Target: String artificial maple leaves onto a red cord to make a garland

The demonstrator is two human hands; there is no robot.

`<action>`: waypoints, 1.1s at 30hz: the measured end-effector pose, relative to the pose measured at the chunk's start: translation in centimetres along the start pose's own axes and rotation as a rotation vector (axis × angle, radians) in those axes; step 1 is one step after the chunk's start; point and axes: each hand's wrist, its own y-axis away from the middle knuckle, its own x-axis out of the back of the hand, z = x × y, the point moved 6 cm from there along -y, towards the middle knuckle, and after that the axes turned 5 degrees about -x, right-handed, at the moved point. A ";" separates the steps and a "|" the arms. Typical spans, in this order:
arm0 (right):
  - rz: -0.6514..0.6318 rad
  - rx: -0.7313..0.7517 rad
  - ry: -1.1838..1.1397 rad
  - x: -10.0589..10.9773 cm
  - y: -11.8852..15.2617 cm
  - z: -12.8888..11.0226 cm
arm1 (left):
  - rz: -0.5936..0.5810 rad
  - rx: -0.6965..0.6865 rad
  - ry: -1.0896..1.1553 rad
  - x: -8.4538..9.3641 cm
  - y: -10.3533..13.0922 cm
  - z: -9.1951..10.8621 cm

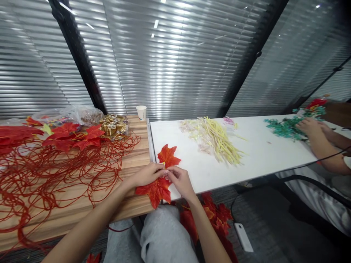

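Two red-orange artificial maple leaves lie at the join of the two tabletops, the upper maple leaf beyond my fingers and the lower maple leaf nearer my lap. Between them, my left hand and my right hand meet fingertip to fingertip, both closed in a pinch. The pinched part, where the leaf stems would be, is covered by the fingers. A small yellowish bit shows at the base of the upper leaf.
Tangled red cord covers the wooden table, with red leaves, gold packets and a paper cup behind. Yellow strips lie on the white table. At right, a co-worker's hands touch green foliage. More leaves hang below.
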 end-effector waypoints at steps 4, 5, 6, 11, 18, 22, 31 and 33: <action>0.004 -0.004 -0.011 0.0 0.0 0.3 | 0.009 -0.006 0.026 0.1 0.0 -0.1; 0.006 -0.002 -0.008 0.0 0.0 0.3 | 0.010 -0.005 0.032 0.2 0.0 -0.1; 0.008 -0.001 -0.007 0.0 0.0 0.2 | 0.012 -0.004 0.040 0.2 0.0 0.0; 0.012 -0.004 -0.038 0.0 0.1 -0.1 | 0.026 0.010 0.070 0.5 0.1 0.1; 0.018 -0.021 -0.087 -0.1 -0.1 0.5 | 0.065 0.028 0.080 0.7 0.2 -0.1; 0.028 -0.031 -0.120 0.0 0.0 0.4 | 0.089 0.044 0.085 0.9 0.2 -0.4; 0.026 -0.037 -0.120 -0.1 -0.1 -0.1 | 0.145 0.068 0.147 1.4 0.1 -1.3; 0.025 -0.048 -0.115 -0.1 -0.1 0.0 | 0.147 0.074 0.175 1.4 0.2 -1.2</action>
